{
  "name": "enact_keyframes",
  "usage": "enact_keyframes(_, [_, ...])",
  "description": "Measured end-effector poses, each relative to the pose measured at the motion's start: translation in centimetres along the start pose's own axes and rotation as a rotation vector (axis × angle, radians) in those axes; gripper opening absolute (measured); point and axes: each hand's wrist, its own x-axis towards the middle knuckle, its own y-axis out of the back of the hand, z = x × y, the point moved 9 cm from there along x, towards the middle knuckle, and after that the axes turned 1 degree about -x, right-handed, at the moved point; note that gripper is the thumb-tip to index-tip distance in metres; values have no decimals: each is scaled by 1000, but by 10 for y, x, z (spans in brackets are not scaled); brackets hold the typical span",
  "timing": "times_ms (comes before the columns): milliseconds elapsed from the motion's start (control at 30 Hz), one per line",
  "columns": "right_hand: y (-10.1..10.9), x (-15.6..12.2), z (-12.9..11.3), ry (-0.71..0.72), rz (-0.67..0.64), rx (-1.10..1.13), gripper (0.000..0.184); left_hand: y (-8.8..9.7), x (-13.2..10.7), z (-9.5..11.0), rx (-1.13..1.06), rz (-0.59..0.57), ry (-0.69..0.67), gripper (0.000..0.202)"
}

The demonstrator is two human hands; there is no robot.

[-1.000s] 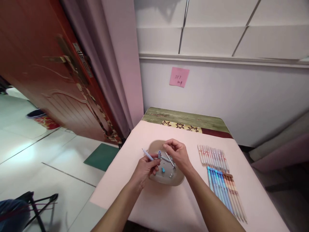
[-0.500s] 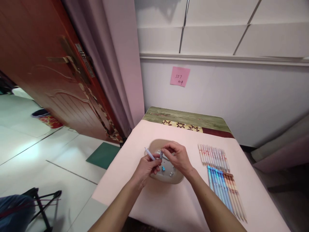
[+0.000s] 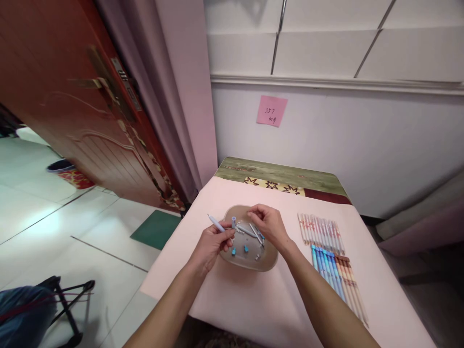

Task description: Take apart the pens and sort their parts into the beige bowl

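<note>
Left forearm [image 3: 172, 297]: bare, I see it slanting up and inward from the bottom edge of my view.
Left wrist [image 3: 203, 263]: nearly in line with that forearm.
Left hand [image 3: 213, 243]: thumb pointing right, pressed toward the curled fingers [image 3: 227, 244] in a pinch.
Right forearm [image 3: 319, 292]: bare too; I have it angled up and to the left.
Right wrist [image 3: 289, 245]: only slightly bent.
Right hand [image 3: 270, 223]: back upward, index and thumb reaching left; I cannot tell whether their tips touch.
Spacing: my hands are apart, the right slightly farther forward.
</note>
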Motion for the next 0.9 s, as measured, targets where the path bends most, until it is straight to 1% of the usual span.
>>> enact_keyframes(100, [-19, 3, 22, -67, -115, -147, 10, 10, -1, 9, -26, 35, -36, 34])
enact_keyframes(167, [-31, -1, 28, -92, -167, -130, 10, 13, -2, 11, -36, 40, -41, 34])
enact_keyframes(200, [-37, -4, 28, -106, -195, -54, 11, 13, -3, 10, -39, 39, -36, 34])
enact_keyframes(267, [-52, -14, 24, -135, -260, 200, 19, 12, -3, 7, -44, 29, -20, 34])
enact_keyframes(333, [-61, -23, 18, -157, -278, 450, 29, 8, -3, 3, -53, 9, -9, 34])
enact_keyframes(400, [-62, -29, 16, -178, -207, 569, 33, 3, -3, 0, -64, -16, -1, 33])
enact_keyframes(500, [-54, -36, 18, -207, -67, 618, 34, -5, -3, -6, -71, -59, 24, 32])
enact_keyframes(567, [-52, -39, 15, -203, -56, 659, 36, -12, -5, -11, -72, -93, 55, 31])
enact_keyframes(700, [-55, -43, 5, -193, -131, 754, 31, -22, -8, -19, -70, -146, 107, 28])
enact_keyframes(800, [-44, -44, 10, -235, -59, 782, 30, -25, -10, -17, -136, -158, 117, 26])
enact_keyframes(867, [-36, -47, 17, -253, -13, 763, 31, -24, -9, -11, -227, -154, 103, 24])
enact_keyframes(900, [-34, -50, 20, -254, -10, 740, 31, -22, -9, -7, -272, -144, 92, 21])
